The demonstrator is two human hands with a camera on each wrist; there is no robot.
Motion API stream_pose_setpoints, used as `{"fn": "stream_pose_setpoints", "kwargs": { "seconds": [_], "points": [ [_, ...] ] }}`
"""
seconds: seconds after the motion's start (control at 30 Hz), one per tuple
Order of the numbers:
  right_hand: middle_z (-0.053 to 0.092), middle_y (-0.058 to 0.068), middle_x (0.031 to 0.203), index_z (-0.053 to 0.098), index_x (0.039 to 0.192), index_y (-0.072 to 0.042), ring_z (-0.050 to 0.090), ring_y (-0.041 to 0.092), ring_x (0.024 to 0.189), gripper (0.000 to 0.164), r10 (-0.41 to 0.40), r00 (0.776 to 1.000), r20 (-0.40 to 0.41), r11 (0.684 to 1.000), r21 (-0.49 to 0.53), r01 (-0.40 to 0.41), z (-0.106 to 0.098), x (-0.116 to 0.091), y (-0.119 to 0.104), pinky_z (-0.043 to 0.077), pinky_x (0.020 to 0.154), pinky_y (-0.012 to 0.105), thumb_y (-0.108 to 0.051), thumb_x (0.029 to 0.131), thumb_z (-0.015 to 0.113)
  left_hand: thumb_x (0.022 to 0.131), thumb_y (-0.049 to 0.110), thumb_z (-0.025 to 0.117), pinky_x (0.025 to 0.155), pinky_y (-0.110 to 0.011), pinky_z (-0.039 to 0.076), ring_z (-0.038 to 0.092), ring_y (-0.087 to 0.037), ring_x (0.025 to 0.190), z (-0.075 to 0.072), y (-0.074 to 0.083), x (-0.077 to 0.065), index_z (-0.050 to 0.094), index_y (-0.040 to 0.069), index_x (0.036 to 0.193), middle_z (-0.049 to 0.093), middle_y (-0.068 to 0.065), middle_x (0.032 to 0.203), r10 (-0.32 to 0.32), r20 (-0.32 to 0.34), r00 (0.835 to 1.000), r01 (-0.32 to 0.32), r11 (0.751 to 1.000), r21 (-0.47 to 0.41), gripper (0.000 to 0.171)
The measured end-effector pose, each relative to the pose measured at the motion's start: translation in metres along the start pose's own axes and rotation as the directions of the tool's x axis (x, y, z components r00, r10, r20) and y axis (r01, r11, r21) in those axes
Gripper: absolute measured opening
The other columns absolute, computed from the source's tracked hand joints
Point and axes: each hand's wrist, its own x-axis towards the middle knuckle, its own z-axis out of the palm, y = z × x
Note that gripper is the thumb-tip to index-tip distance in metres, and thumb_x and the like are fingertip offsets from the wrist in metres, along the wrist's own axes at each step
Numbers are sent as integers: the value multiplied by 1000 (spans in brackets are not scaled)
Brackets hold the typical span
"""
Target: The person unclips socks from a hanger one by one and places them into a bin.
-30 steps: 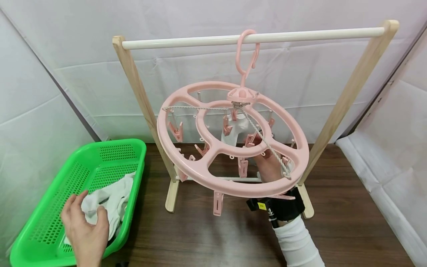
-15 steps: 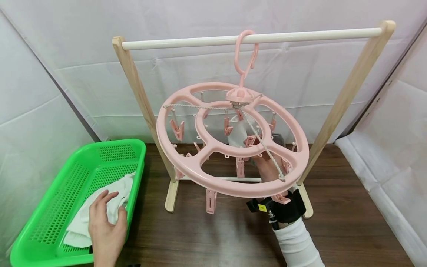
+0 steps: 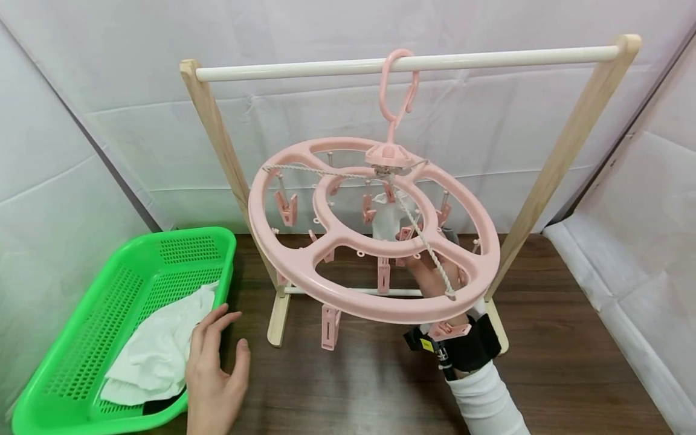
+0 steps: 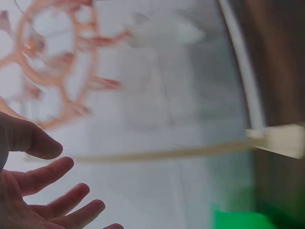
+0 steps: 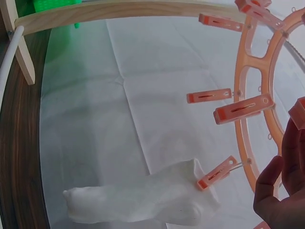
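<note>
- I see the left hand (image 3: 217,356) hanging loose with its fingers spread, holding nothing, by the right rim of the green basket (image 3: 81,302); whether it touches the rim I cannot tell.
- I have the right hand (image 3: 429,275) under the pink hanger (image 3: 380,246), a fingertip against one clip (image 5: 298,113); whether it is pinching, I cannot tell.
- The hanger hooks over the white bar of the rack (image 3: 304,68) and tilts, clips dangling from its rings.
- On my right wrist view a white sock (image 5: 138,200) hangs from another clip (image 5: 217,173), on the far side of the hanger.
- Something grey (image 3: 451,235) shows partly behind the right hand.
- The basket stands on the left side of the bench (image 3: 576,338); a crumpled white cloth (image 3: 157,356) lies inside along its right wall, a dark piece (image 3: 163,403) peeking out beneath, near the front.
- A black strap (image 3: 475,344) wraps the right wrist.
</note>
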Motion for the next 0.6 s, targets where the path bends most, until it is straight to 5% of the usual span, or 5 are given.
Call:
{"fn": "stream_pose_setpoints", "kwargs": {
  "seconds": [0.1, 0.2, 0.37, 0.5, 0.6],
  "points": [
    [65, -8, 92, 65, 104, -18, 59, 6, 78, 23, 10, 998, -58, 987, -157, -19, 1, -3, 0, 48, 71, 21, -27, 86, 75, 80, -8, 61, 101, -19, 31, 48, -28, 122, -3, 23, 11, 63, -2, 116, 54, -17, 130, 111, -48, 993, -113, 993, -37, 37],
    [63, -8, 93, 64, 104, -17, 57, 7, 81, 24, 64, 996, -64, 987, -142, -72, 0, -4, -2, 45, 74, 22, -30, 86, 75, 90, 9, 57, 104, -26, 34, 49, -27, 124, -8, 51, 28, 63, -6, 113, 55, -22, 126, 237, -109, 965, -245, 967, -68, 28],
    [61, -15, 97, 62, 105, -25, 55, 2, 90, 25, 75, 988, -133, 966, -235, -105, 2, -8, -4, 42, 80, 18, -36, 86, 74, 96, 18, 53, 105, -43, 37, 50, -41, 121, -7, 92, 56, 63, -10, 106, 57, -28, 115, 503, -200, 841, -530, 840, -114, 32],
    [62, -14, 96, 62, 105, -25, 57, 2, 87, 26, 67, 981, -183, 956, -268, -115, 5, -8, -2, 45, 78, 18, -35, 85, 76, 95, 10, 53, 105, -57, 31, 48, -49, 118, -2, 111, 68, 64, -7, 107, 60, -26, 112, 668, -143, 730, -683, 718, -134, 24],
    [62, -11, 96, 63, 105, -23, 58, 4, 83, 24, 76, 980, -183, 962, -246, -121, 5, -9, -1, 46, 74, 20, -29, 86, 75, 95, 7, 51, 104, -60, 30, 50, -46, 118, 3, 119, 72, 65, -3, 107, 63, -21, 111, 738, -74, 671, -741, 663, -103, 21]
  ]
}}
